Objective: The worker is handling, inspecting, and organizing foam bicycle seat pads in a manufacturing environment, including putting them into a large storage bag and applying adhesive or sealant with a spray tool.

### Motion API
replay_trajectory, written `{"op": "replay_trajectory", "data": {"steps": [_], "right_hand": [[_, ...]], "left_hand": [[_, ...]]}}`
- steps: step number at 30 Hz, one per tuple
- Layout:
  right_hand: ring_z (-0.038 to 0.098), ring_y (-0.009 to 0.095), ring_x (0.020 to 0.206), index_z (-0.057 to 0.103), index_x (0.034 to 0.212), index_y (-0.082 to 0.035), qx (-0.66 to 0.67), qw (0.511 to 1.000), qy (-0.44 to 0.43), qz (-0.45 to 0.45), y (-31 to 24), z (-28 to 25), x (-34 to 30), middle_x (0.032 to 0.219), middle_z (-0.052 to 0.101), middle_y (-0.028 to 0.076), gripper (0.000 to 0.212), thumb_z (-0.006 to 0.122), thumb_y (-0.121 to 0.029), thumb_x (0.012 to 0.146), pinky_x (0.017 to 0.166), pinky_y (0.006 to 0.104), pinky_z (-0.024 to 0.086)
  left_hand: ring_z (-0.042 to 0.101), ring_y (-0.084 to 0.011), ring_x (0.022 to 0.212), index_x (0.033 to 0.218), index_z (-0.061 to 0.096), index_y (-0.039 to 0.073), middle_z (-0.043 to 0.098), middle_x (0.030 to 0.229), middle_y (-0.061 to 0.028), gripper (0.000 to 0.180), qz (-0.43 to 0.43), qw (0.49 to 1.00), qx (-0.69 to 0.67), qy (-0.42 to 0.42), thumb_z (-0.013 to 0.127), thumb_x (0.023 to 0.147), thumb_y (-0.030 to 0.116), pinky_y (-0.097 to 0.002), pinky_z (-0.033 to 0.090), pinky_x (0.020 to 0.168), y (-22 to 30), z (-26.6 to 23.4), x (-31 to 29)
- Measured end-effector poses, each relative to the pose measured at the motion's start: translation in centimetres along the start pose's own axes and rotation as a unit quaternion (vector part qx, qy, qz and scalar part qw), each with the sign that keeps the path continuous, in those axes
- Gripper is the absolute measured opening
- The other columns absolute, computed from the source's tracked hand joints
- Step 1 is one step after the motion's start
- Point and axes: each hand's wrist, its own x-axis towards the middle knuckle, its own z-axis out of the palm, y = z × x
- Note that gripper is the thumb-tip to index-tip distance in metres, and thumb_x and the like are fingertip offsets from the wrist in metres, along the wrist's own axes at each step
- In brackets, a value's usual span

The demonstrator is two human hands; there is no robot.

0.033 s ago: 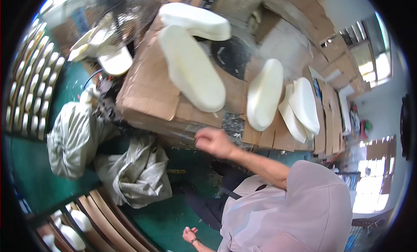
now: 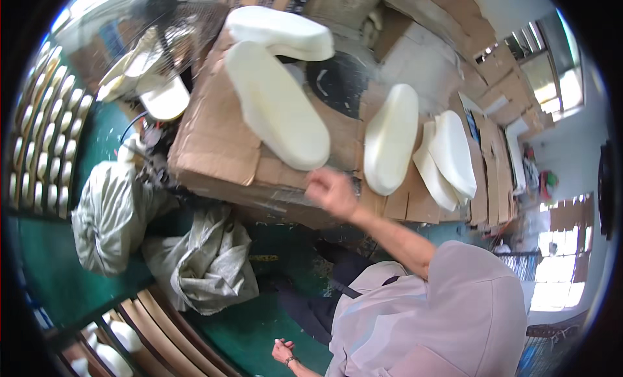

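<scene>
A large cream foam shoe sole (image 2: 279, 111) lies lengthwise on the cardboard-covered bench. At its near end is my right hand (image 2: 332, 192), blurred, with the fingers bent; whether it touches the sole I cannot tell. Behind lies a white sole (image 2: 282, 33), partly crossed by the first one's far end. To the right of my right hand rests another cream sole (image 2: 391, 140). Beyond that, a white sole (image 2: 454, 155) leans over a second one (image 2: 433, 169). My left hand (image 2: 283, 351), a watch on its wrist, hangs low, away from the bench, fingers loosely bent and apart, with nothing visible in it.
Cardboard (image 2: 217, 146) covers the bench, with a dark round patch (image 2: 341, 81) behind the soles. Pale sacks (image 2: 201, 266) sit on the green floor. Racks of white pieces (image 2: 48, 137) stand at left, and another rack (image 2: 156, 331) is at lower left. A fan (image 2: 159, 13) stands at the back.
My right hand has moved up and slightly right, from the bench's front edge to the near end of the large cream sole. My left hand stays put. The view has shifted slightly.
</scene>
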Motion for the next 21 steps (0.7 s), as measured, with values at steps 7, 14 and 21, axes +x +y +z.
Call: {"op": "replay_trajectory", "data": {"steps": [7, 14, 21], "right_hand": [[0.047, 0.039, 0.134, 0.044, 0.144, 0.003, -0.121, 0.846, 0.441, 0.276, 30.1, -27.8, 12.8, 0.141, 0.051, 0.025, 0.094, 0.073, -0.060, 0.081, 0.110, 0.0437, 0.039], [0.068, 0.032, 0.106, 0.065, 0.122, 0.005, 0.260, 0.889, 0.205, 0.315, 32.8, -27.5, 12.2, 0.122, 0.068, 0.020, 0.086, 0.075, -0.067, 0.077, 0.091, 0.0405, 0.055], [0.060, 0.029, 0.120, 0.052, 0.136, -0.005, 0.110, 0.978, 0.150, 0.092, 12.8, -27.1, 4.6, 0.128, 0.063, 0.016, 0.085, 0.092, -0.032, 0.067, 0.102, 0.0433, 0.048]], "left_hand": [[0.071, -0.0228, 0.088, 0.125, 0.065, -0.001, 0.074, 0.102, -0.0141, 0.065, 0.120, 0.992, -0.021, -0.021, 0.047, 0.101, 0.057, -0.0373, 0.058, 0.073, 13.6, 5.9, -3.9], [0.068, -0.0163, 0.091, 0.129, 0.063, 0.001, 0.074, 0.106, -0.0111, 0.045, 0.296, 0.944, -0.049, -0.134, 0.053, 0.105, 0.038, -0.0282, 0.053, 0.082, 32.0, 16.8, -13.8], [0.058, -0.0261, 0.121, 0.150, 0.038, 0.001, 0.054, 0.141, -0.0131, 0.087, 0.668, 0.704, -0.041, -0.237, 0.081, 0.080, 0.030, -0.0353, 0.047, 0.100, 55.7, 27.2, -32.6]]}}
